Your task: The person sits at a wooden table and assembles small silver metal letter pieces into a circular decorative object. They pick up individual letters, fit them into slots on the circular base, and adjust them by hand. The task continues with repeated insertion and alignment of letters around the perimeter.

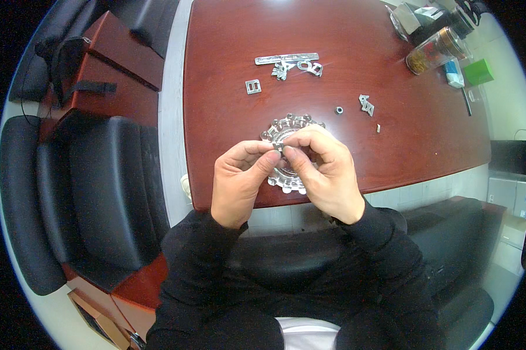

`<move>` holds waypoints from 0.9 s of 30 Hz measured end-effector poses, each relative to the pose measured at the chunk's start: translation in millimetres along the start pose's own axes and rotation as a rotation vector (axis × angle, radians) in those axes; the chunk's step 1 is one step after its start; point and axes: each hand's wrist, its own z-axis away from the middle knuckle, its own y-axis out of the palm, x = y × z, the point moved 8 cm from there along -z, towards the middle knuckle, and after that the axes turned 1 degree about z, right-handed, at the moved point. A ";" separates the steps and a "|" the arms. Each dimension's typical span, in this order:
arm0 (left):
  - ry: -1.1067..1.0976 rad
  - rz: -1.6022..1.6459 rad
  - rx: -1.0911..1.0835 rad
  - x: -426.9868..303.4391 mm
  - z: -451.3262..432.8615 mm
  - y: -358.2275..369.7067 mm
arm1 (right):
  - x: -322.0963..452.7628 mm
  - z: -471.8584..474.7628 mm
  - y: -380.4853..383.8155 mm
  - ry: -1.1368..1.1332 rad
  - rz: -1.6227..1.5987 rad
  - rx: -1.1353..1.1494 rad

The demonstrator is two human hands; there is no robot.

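A small, dark grey metal piece (pixel 278 148) is pinched between the thumbs and fingertips of both hands. My left hand (pixel 239 181) grips it from the left, my right hand (pixel 331 173) from the right. Fingers cover much of its shape. Below them is a round clear glass dish (pixel 288 181) with a knobbed rim, partly hidden by my hands. Farther back lie a flat silvery metal bar (pixel 287 58), cut-out metal pieces (pixel 282 70), and a square metal frame (pixel 253 86). A small metal ring (pixel 338 110), an angular metal cut-out (pixel 366 105) and a tiny metal bit (pixel 378 128) rest to the right.
On the dark red wooden table (pixel 228 30), a clear lidded bottle with yellowish contents (pixel 429 54) stands at the far right. Near it are a blue-and-white packet (pixel 454 73), a green box (pixel 478 71) and a dark pen (pixel 467 101). A black leather armchair (pixel 105 188) is at left.
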 end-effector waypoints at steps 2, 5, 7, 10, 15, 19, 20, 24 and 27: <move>-0.042 -0.004 0.007 3.9 2.2 -0.9 | 5.0 -1.4 -2.4 -0.076 0.023 -0.043; -0.112 0.046 0.029 8.8 3.4 -1.1 | 22.1 0.3 -8.6 -0.324 0.260 -0.056; -0.096 0.081 0.084 9.4 2.3 4.7 | 24.2 2.3 -8.0 -0.376 0.293 -0.003; -0.146 0.168 0.156 12.0 0.2 9.6 | 23.0 5.8 -9.0 -0.371 0.296 0.064; -0.206 0.284 0.222 16.3 -0.4 14.5 | 20.3 5.9 -16.4 -0.357 0.284 -0.004; -0.189 0.298 0.229 19.4 -2.2 16.7 | 22.4 9.0 -17.5 -0.387 0.292 -0.057; -0.176 0.299 0.236 18.9 -2.6 17.3 | 23.4 10.6 -16.1 -0.397 0.311 -0.049; -0.175 0.141 0.167 19.3 -2.3 11.3 | 25.8 12.9 -12.2 -0.417 0.361 -0.050; -0.132 -0.044 0.122 17.2 -0.2 10.4 | 23.3 11.5 -11.3 -0.393 0.387 -0.056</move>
